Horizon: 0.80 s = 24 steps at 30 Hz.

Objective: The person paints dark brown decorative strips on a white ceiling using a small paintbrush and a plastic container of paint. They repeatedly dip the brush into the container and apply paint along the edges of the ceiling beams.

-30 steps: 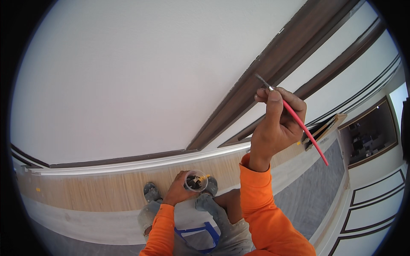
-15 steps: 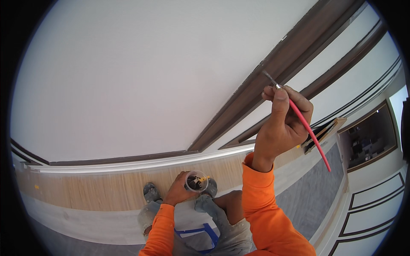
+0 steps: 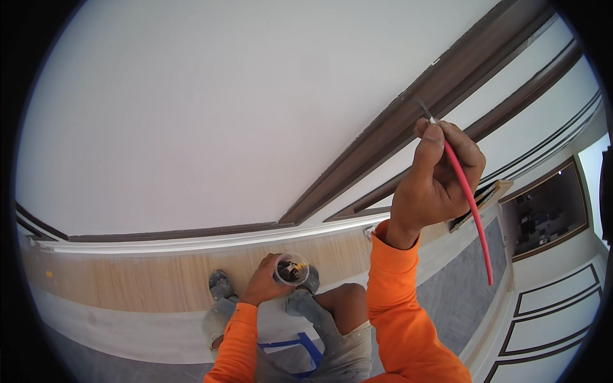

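My right hand (image 3: 437, 182) is raised in front of the white wall and grips a thin red-handled paintbrush (image 3: 469, 204). The bristle tip touches the edge of the dark brown wooden trim strip (image 3: 408, 112) on the wall. Low down, my left hand (image 3: 265, 284) holds a small clear cup (image 3: 290, 268) with dark liquid in it, above my knees. Both sleeves are orange.
White wall panel (image 3: 211, 115) framed by dark brown trim. Below it run a white ledge (image 3: 191, 241) and a light wood floor strip (image 3: 128, 277). My shoes (image 3: 220, 285) stand on a step with blue tape (image 3: 300, 348). Dark framed niche (image 3: 543, 214) at right.
My right hand with the brush has moved up and to the right along the brown trim. The left hand and the cup have stayed in place.
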Each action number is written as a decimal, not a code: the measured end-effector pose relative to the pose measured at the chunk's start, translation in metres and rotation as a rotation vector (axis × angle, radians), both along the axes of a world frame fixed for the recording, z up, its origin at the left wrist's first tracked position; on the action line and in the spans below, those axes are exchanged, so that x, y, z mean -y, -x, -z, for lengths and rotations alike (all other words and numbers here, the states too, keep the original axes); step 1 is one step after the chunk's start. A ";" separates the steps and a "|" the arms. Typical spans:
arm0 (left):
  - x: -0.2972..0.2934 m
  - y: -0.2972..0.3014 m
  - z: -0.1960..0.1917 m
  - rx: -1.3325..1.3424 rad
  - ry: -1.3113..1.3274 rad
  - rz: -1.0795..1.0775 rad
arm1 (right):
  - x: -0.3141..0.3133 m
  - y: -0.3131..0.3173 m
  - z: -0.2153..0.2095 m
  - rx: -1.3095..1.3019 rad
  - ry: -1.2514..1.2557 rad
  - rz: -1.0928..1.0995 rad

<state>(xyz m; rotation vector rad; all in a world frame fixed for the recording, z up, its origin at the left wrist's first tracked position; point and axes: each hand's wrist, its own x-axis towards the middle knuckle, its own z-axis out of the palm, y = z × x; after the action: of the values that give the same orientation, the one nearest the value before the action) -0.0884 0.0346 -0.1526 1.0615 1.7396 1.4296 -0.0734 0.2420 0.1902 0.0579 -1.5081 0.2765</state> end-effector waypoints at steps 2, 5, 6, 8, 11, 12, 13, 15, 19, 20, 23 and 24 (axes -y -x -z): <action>0.000 0.000 0.002 -0.014 0.001 -0.006 | -0.001 -0.001 -0.002 0.002 0.005 -0.006; 0.001 0.000 0.004 -0.006 0.007 -0.014 | -0.002 0.002 -0.004 0.008 -0.020 0.004; 0.001 0.000 0.003 0.001 0.010 -0.017 | -0.003 0.003 -0.004 0.006 -0.025 0.005; 0.000 0.001 0.002 -0.005 0.003 -0.010 | -0.004 0.003 -0.004 0.001 -0.036 0.008; 0.000 0.001 0.001 0.000 0.000 -0.009 | -0.004 0.001 -0.005 0.041 -0.028 0.032; 0.001 0.001 0.000 0.003 0.001 -0.011 | -0.002 0.002 -0.004 0.038 -0.009 0.040; 0.001 0.002 -0.001 -0.003 0.002 -0.012 | 0.000 0.002 -0.003 0.035 0.011 0.047; 0.002 0.002 0.001 -0.015 0.003 -0.011 | 0.002 0.003 -0.001 0.036 0.016 0.057; 0.000 0.003 0.003 -0.001 -0.003 0.007 | 0.001 0.002 -0.003 0.047 -0.030 0.059; 0.000 0.003 0.003 -0.003 0.003 0.007 | 0.001 0.002 -0.004 0.045 -0.036 0.056; 0.000 0.003 0.001 -0.007 0.015 0.005 | 0.000 0.003 -0.008 0.052 -0.056 0.102; 0.001 0.003 0.000 -0.007 0.019 0.005 | 0.001 0.003 -0.008 0.074 -0.045 0.118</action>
<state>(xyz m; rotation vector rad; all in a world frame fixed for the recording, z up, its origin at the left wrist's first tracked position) -0.0915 0.0337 -0.1531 1.0614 1.7513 1.4058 -0.0762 0.2414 0.1977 -0.0054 -1.5844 0.1513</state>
